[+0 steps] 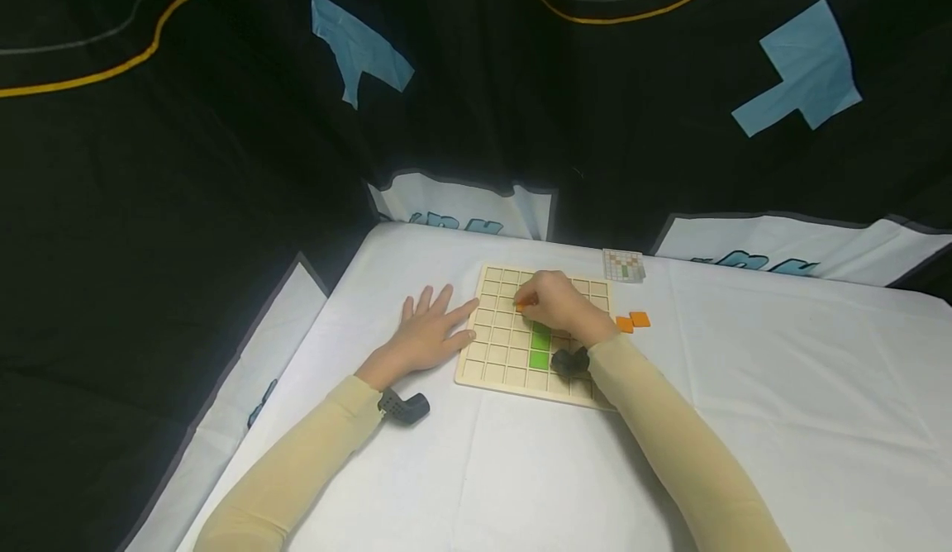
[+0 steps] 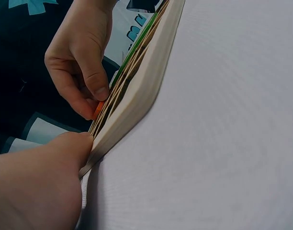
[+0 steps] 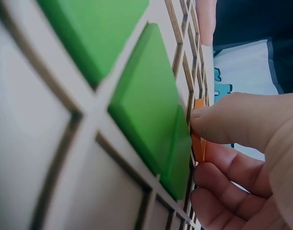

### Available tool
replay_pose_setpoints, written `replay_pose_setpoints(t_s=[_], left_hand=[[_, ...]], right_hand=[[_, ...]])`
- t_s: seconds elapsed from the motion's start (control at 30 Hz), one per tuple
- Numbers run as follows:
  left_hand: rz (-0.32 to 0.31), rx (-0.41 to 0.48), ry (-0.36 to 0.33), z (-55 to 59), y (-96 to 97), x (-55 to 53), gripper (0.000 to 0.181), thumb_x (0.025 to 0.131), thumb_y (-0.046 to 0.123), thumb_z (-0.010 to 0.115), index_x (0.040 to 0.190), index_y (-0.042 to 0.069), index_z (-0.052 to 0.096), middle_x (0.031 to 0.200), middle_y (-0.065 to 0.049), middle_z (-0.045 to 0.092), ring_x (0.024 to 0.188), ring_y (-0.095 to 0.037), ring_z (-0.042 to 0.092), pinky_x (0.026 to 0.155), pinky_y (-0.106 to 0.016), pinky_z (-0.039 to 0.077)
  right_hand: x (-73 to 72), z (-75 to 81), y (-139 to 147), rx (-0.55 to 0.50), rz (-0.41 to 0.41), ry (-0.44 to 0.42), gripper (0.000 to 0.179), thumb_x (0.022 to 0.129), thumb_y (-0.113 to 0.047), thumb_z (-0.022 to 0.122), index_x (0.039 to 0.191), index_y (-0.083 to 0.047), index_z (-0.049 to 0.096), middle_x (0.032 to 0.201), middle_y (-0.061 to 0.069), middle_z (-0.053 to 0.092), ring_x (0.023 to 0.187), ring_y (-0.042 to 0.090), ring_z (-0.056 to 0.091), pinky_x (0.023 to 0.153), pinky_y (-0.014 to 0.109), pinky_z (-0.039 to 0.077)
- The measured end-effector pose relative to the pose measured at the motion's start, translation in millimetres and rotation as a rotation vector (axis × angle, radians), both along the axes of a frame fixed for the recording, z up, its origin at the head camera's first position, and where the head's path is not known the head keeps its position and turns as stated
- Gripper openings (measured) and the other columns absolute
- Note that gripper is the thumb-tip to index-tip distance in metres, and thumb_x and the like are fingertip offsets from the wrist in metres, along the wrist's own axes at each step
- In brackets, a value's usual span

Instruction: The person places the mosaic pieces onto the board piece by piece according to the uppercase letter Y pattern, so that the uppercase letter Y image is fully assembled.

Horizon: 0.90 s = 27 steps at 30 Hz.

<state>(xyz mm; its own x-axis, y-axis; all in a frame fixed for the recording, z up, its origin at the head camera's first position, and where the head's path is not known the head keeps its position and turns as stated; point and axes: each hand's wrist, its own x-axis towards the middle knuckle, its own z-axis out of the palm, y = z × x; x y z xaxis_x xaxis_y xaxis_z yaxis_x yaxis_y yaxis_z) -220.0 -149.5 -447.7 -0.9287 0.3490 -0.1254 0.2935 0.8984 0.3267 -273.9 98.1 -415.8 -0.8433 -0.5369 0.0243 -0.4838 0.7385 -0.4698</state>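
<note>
A wooden grid board (image 1: 494, 353) lies on the white table, with green square tiles (image 1: 539, 359) set in one of its columns. Fingers spread, my left hand (image 1: 424, 337) lies flat at the board's left side and touches its edge. Over the upper middle of the grid, my right hand (image 1: 559, 302) pinches an orange square tile (image 3: 199, 148) between thumb and fingers. The right wrist view shows that tile at the grid surface, just beyond the green ones; whether it sits in a cell I cannot tell. My right hand and wrist cover part of the board.
Loose orange tiles (image 1: 640, 319) lie on the table by the board's right edge. Behind the board's far right corner is a card (image 1: 623, 265) with a printed coloured grid. A dark curtain (image 1: 565, 114) hangs behind the table.
</note>
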Motion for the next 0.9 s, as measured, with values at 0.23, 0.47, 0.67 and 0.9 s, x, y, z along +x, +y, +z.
replay_pose_setpoints(t_s=[0.23,0.47,0.67,0.9], left_hand=[[0.000,0.000,-0.003,0.8,-0.5,-1.5,0.062,0.104,0.051,0.044,0.161,0.030,0.031,0.171,-0.021,0.010,0.157,-0.051,-0.001,0.122,-0.072,-0.001],[-0.004,-0.002,0.002,-3.0,-1.7,-3.7,0.062,0.105,0.051,0.043,0.162,0.031,0.030,0.171,-0.022,0.011,0.157,-0.052,0.000,0.122,-0.073,0.000],[-0.003,0.007,0.000,-2.4,-1.3,-2.3,0.062,0.104,0.050,0.044,0.161,0.030,0.031,0.171,-0.022,0.011,0.157,-0.052,0.000,0.122,-0.073,0.000],[-0.003,0.009,-0.006,0.5,-0.5,-0.9,0.061,0.105,0.050,0.044,0.161,0.030,0.032,0.171,-0.022,0.011,0.157,-0.052,0.000,0.122,-0.073,0.000]], right_hand=[[1.2,-0.2,-0.9,-0.009,0.006,0.031,0.025,0.085,0.004,0.068,0.106,-0.004,0.081,0.114,0.014,0.077,0.114,0.032,0.069,0.103,0.044,0.054],[2.6,-2.0,-1.1,-0.014,-0.012,0.028,0.026,0.085,0.002,0.069,0.108,-0.005,0.080,0.114,0.013,0.077,0.115,0.031,0.069,0.105,0.044,0.053],[4.2,-4.9,-0.6,-0.032,-0.020,0.044,0.027,0.083,0.004,0.069,0.106,-0.004,0.081,0.114,0.014,0.077,0.111,0.030,0.069,0.102,0.044,0.054],[4.3,-5.4,-1.8,-0.028,-0.039,0.037,0.027,0.085,0.004,0.070,0.109,-0.003,0.080,0.116,0.015,0.076,0.115,0.030,0.069,0.103,0.043,0.055]])
